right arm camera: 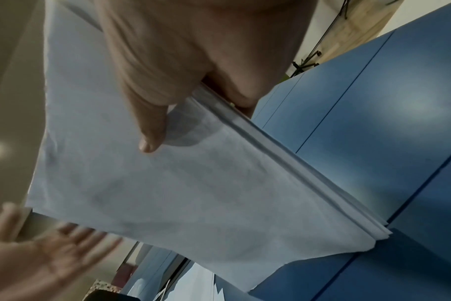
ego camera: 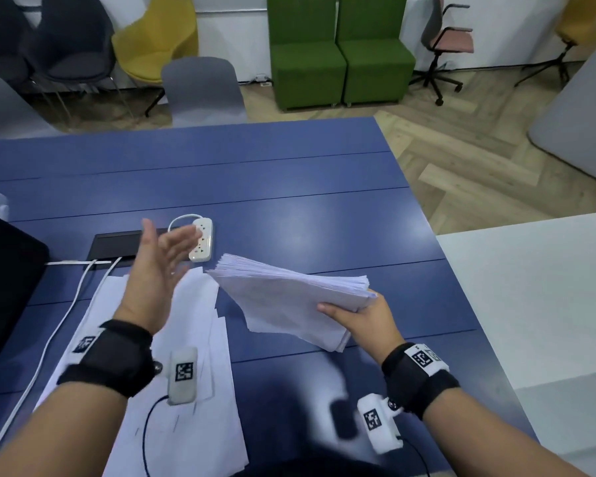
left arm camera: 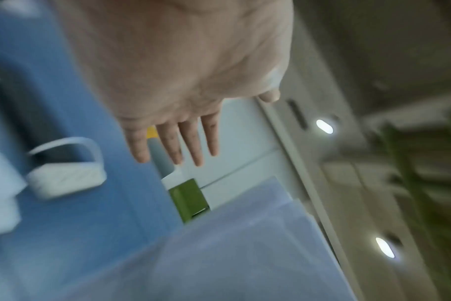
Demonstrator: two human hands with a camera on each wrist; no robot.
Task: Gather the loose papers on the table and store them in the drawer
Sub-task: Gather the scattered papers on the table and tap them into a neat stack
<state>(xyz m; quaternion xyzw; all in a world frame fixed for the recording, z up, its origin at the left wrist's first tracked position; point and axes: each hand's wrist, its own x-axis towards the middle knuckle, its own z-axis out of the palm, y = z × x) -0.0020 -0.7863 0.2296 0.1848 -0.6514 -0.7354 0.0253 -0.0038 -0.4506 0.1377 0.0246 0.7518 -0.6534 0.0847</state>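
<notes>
The right hand (ego camera: 365, 321), at centre right of the head view, grips a thick stack of white paper sheets (ego camera: 289, 297) by its near edge. In the right wrist view the thumb (right arm camera: 152, 130) lies flat on the top sheet and the other fingers sit beneath the stack, so the stack is pinched between them. The stack is lifted clear of the blue panelled table top (ego camera: 289, 173) and slopes across the centre of the head view, its far corner pointing toward the upper left.

The left hand (ego camera: 159, 266), at centre left of the head view, is raised above the table with its palm turned toward the stack. Its fingers are spread and straight and it holds nothing. The fingertips are motion-blurred. In the left wrist view the four fingers (left arm camera: 191, 142) extend straight out, apart from one another.

Several loose white paper sheets (ego camera: 183, 339) lie flat on the table in the lower left of the head view, partly under the left forearm. A white multi-socket power strip (ego camera: 202, 244) rests on the table just beyond the left hand, beside a black rectangular cable hatch (ego camera: 117, 244). Two white cables (ego camera: 66, 315) run from the hatch toward the lower left. A black object (ego camera: 7, 287) occupies the left edge. Two green upholstered seats (ego camera: 338, 53) stand on the floor at top centre.
</notes>
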